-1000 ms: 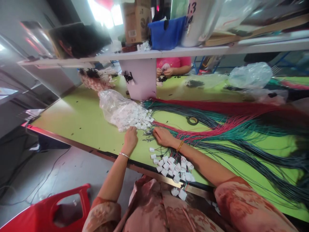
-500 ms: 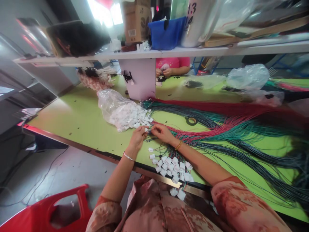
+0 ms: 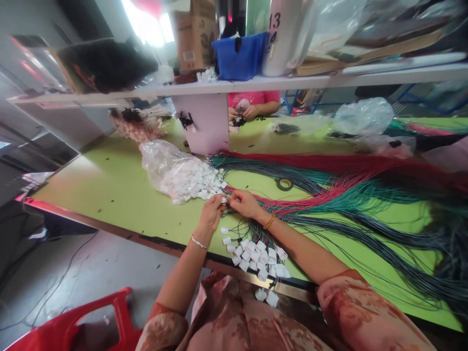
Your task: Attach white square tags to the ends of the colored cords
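Between finger and thumb, my left hand [image 3: 212,211] pinches a small white connector housing [image 3: 224,199]. My right hand [image 3: 244,204] is closed right beside it, its fingertips pinching what looks like a thin wire end; the tip is too small to see clearly. Beyond my hands a clear plastic bag [image 3: 157,161] lies on its side, loose white housings [image 3: 193,183] spilling from its mouth. Close to the table's near edge sits a pile of wired white connectors [image 3: 258,253]. Bundles of red wires [image 3: 329,195], green wires [image 3: 380,192] and dark wires [image 3: 387,236] run off to the right.
A roll of black tape [image 3: 284,184] lies among the wires. Above the green table [image 3: 120,195] runs a shelf [image 3: 314,78] with a blue bin [image 3: 239,56] and a cardboard box [image 3: 193,36]. Across the table another person's hands [image 3: 250,112] handle small dark parts. A red chair [image 3: 120,312] stands at lower left.
The whole view has shifted slightly. My two hands have come closer together at the small white connector housing, which the left hand still holds.
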The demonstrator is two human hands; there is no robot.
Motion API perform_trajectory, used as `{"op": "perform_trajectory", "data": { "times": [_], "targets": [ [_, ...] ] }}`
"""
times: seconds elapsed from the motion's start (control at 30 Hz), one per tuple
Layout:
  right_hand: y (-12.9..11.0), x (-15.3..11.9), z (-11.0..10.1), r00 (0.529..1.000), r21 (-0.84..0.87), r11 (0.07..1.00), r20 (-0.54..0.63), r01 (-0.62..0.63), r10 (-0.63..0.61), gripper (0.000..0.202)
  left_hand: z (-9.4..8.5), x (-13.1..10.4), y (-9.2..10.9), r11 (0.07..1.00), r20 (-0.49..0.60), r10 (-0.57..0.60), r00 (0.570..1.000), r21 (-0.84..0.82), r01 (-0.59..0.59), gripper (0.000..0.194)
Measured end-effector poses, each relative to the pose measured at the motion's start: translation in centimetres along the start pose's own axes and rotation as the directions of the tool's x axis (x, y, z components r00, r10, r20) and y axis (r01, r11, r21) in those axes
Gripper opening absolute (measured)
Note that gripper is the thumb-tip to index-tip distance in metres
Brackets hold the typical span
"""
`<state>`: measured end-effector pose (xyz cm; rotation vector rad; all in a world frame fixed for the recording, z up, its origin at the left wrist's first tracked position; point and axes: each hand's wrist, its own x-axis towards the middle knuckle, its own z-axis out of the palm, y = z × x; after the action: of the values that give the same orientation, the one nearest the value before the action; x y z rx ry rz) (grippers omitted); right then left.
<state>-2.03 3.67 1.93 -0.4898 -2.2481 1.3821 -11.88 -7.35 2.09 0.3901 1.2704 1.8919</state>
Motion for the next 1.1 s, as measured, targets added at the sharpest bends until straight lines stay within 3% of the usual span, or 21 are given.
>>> {"op": "perform_trajectory", "data": {
  "times": [0.23, 0.4, 0.53, 0.6, 0.7, 0.8, 0.97, 1.1],
  "targets": [
    [0.5, -0.3, 0.1, 0.992, -0.062, 0.991, 0.054, 0.116, -0.113, 0.013, 0.4, -0.6, -1.1, 0.98, -0.09, 0.128, 0.988, 0.162, -0.112, 0.038],
    [0.3, -0.6, 0.0, 0.993, -0.186, 0.977, 0.071, 0.109, -0.098, 0.017, 0.1, -1.0, -1.0, 0.965, -0.046, 0.126, 0.991, 0.239, -0.112, 0.035],
    [0.3, 0.6, -1.5, 0.988, -0.204, 0.97, 0.113, 0.13, -0.108, 0.02, -0.5, -1.2, -0.2, 0.963, -0.106, 0.063, 0.992, 0.268, -0.033, 0.033],
    [0.6, 1.6, -2.5, 0.993, -0.348, 0.932, 0.098, 0.096, -0.066, 0.017, -0.7, -1.2, 0.3, 0.962, -0.141, 0.053, 0.989, 0.273, -0.013, 0.03],
    [1.1, 2.7, -3.2, 0.992, -0.594, 0.804, 0.117, 0.041, 0.036, 0.016, -0.8, -1.1, 0.5, 0.96, -0.14, 0.067, 0.988, 0.28, -0.025, 0.028],
    [1.5, 3.1, -2.8, 0.99, -0.688, 0.726, 0.11, 0.015, 0.084, 0.018, -0.7, -1.0, 0.5, 0.959, -0.12, 0.078, 0.99, 0.28, -0.041, 0.029],
    [1.5, 3.2, -2.3, 0.99, -0.727, 0.681, 0.14, 0.089, 0.02, 0.021, -0.8, -1.0, 0.3, 0.966, -0.095, 0.099, 0.991, 0.248, -0.073, 0.03],
    [0.9, 3.3, -2.7, 0.993, -0.631, 0.769, 0.109, 0.1, -0.04, 0.018, -0.9, -0.8, 0.0, 0.98, -0.077, 0.105, 0.992, 0.18, -0.09, 0.032]
  ]
}}
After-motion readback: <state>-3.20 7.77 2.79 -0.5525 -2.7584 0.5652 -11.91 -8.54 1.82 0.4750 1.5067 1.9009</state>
